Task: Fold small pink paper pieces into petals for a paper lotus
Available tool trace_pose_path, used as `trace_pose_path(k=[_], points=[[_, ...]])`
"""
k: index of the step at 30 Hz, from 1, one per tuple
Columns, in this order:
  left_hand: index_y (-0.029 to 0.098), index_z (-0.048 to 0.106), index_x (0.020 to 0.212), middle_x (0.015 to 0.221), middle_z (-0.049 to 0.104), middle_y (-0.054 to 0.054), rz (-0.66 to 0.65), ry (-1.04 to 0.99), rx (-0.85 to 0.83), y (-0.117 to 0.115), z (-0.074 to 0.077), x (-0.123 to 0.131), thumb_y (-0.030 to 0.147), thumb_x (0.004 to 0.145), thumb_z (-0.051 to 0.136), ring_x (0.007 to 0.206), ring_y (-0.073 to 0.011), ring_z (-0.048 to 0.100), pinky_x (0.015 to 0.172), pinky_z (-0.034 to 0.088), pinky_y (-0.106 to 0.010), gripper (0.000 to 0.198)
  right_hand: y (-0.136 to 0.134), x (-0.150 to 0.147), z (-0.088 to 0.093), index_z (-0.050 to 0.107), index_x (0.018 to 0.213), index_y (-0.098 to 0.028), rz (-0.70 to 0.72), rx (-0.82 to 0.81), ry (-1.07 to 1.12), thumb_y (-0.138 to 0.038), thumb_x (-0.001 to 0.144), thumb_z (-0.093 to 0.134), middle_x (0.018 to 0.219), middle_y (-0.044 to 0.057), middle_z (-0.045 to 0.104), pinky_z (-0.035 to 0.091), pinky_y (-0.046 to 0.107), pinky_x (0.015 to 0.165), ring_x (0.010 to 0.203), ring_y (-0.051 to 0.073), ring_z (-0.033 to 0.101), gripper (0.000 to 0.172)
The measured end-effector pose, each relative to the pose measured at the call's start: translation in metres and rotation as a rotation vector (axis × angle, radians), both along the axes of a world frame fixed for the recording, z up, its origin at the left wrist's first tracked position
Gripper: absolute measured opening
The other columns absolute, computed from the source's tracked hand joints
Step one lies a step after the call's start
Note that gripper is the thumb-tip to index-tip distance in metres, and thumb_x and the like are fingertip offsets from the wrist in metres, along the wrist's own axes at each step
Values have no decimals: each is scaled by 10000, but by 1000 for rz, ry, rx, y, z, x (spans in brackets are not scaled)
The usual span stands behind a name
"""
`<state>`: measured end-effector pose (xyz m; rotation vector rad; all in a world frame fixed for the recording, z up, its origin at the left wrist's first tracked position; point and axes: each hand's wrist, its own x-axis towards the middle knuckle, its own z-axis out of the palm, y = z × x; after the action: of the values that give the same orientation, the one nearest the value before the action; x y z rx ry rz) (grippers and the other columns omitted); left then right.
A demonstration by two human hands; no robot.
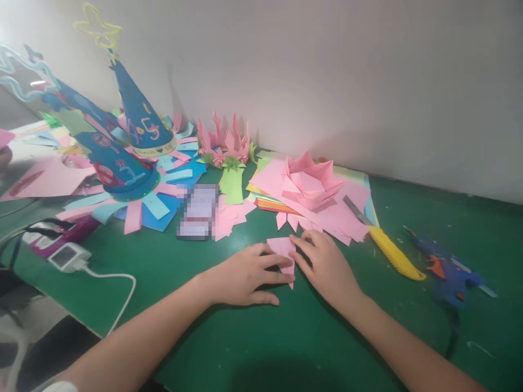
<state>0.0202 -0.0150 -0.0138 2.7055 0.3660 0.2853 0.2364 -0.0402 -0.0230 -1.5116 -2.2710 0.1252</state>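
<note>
A small folded piece of pink paper (pixel 281 246), tapering to a point toward me, lies on the green table between my hands. My left hand (pixel 249 275) rests over its left side, fingers stretched out and apart, with fingertips pressing the paper down. At the paper's right edge, my right hand (pixel 322 261) has its fingertips closed on the border; the exact grip is partly hidden. Just beyond the hands lie small pink paper pieces (pixel 292 220). A large pink folded paper flower (pixel 310 182) sits behind them on stacked coloured sheets (pixel 272 202).
To the right lie a yellow-handled blade (pixel 394 253) and a blue glue gun (pixel 449 275). Decorated blue cone hats (pixel 141 111), a pink paper crown (pixel 224 141) and a blurred-out phone (pixel 199 211) stand or lie left. A white charger (pixel 69 257) trails a cable. Another person's hand (pixel 5 158) shows at far left.
</note>
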Motion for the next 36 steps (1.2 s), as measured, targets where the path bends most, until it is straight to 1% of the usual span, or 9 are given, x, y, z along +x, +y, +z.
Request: trace_pose_path(k=[2,6,11,16,22,25,28,32,36], points=[[214,535,1241,1321,474,-86,2,9,0,0,0,0,485,892,459,1106,-233,451,1031,293,-384,449,-1,-1,-1,639,1029,-137,11,-10,7,-231,882,466,872,109,558,467,398,716,815,242,524,246],[220,541,1236,1295,491,-90,4,-12,-17,0,2,1,468,886,480,1114,-241,440,1027,312,-390,434,1,-1,-4,647,1001,-144,42,-24,60,-216,901,444,864,94,554,463,373,721,802,218,523,237],[213,550,1223,1267,505,-85,8,-27,-42,0,3,0,452,872,511,1188,-264,383,1061,305,-387,427,1,1,-6,619,1097,-152,7,0,13,-257,883,495,894,102,562,454,392,736,839,245,529,268],[221,548,1218,1239,521,-86,-4,-52,-36,0,1,1,444,871,515,1223,-271,383,1086,284,-416,413,1,0,-4,657,1014,-172,35,-14,16,-268,918,428,822,85,561,451,373,697,773,219,529,266],[211,561,1204,1219,531,-90,-1,-54,-31,0,2,2,443,863,531,1254,-278,357,1099,267,-424,413,1,-4,-3,692,914,-191,51,-77,118,-238,923,424,774,63,572,451,346,674,746,195,538,272],[208,559,1210,1225,528,-88,-3,-46,-32,0,2,2,439,870,522,1251,-268,364,1114,240,-423,412,-1,-5,-2,691,964,-215,41,-89,213,-234,905,454,807,60,605,467,342,689,777,194,565,244],[223,551,1222,1232,527,-85,5,-54,-37,0,1,1,441,870,522,1257,-271,363,1114,239,-435,415,-2,-5,0,682,1006,-249,19,-130,317,-249,896,459,844,53,641,489,332,695,795,189,593,248],[230,555,1216,1232,530,-86,10,-54,-45,-1,1,0,448,860,534,1273,-288,347,1104,259,-439,418,0,-6,-1,623,1101,-257,-64,-216,470,-276,862,501,834,31,657,522,301,647,708,162,611,270],[223,552,1218,1227,528,-79,6,-45,-53,-1,2,0,439,868,527,1282,-269,354,1128,219,-418,412,4,-9,-2,571,1123,-227,-135,-218,572,-240,809,536,792,20,653,533,290,630,669,152,624,316]])
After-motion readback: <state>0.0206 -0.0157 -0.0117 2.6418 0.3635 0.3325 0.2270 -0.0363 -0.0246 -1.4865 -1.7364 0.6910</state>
